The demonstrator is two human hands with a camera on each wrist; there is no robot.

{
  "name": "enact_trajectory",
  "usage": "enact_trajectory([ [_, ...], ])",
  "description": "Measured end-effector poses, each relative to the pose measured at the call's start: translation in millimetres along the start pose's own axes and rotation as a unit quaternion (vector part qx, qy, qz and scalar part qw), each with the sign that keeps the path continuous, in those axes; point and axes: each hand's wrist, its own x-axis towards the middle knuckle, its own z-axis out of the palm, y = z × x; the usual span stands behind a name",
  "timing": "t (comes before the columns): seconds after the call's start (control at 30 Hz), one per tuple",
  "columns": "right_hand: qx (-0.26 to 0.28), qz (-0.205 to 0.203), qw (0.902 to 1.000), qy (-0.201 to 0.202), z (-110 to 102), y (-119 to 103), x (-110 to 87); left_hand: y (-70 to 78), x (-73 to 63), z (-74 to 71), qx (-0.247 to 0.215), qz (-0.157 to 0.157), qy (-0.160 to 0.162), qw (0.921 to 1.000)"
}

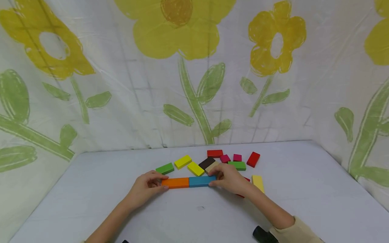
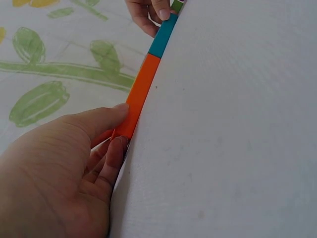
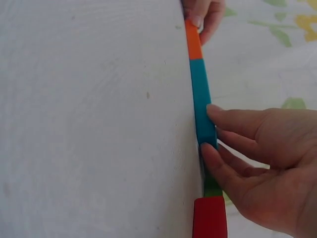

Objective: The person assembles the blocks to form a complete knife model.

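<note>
An orange block [image 1: 176, 183] and a blue block [image 1: 200, 181] lie end to end in a straight row on the white table. The left hand [image 1: 145, 187] pinches the outer end of the orange block between thumb and fingers. At the other end, the right hand [image 1: 227, 176] grips the blue block the same way. In the left wrist view the thumb lies along the orange block's [image 2: 140, 94] edge. From the right wrist, the blue block [image 3: 202, 99] sits between the thumb and a fingertip, its short end meeting the orange one.
Behind the row lie green [image 1: 165, 168], yellow [image 1: 183, 162], dark brown [image 1: 207, 163], red [image 1: 214, 154] and pink [image 1: 237, 157] blocks. A pale yellow block [image 1: 258, 183] stands right of the right hand, with red ones partly hidden under that forearm. A flowered cloth [image 1: 146, 128] hangs behind the table.
</note>
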Motion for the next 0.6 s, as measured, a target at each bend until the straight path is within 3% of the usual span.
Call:
enact_trajectory([
  [0.4,0.012,-0.024,0.9995,-0.016,-11.3,2.1,-3.8,0.6,-0.5,-1.3,-0.006,0.0,-0.001,1.0],
  [0.6,0.034,0.011,0.9989,-0.031,-27.2,3.2,-14.8,0.9,-0.5,-1.3,0.002,-0.003,-0.001,1.0],
])
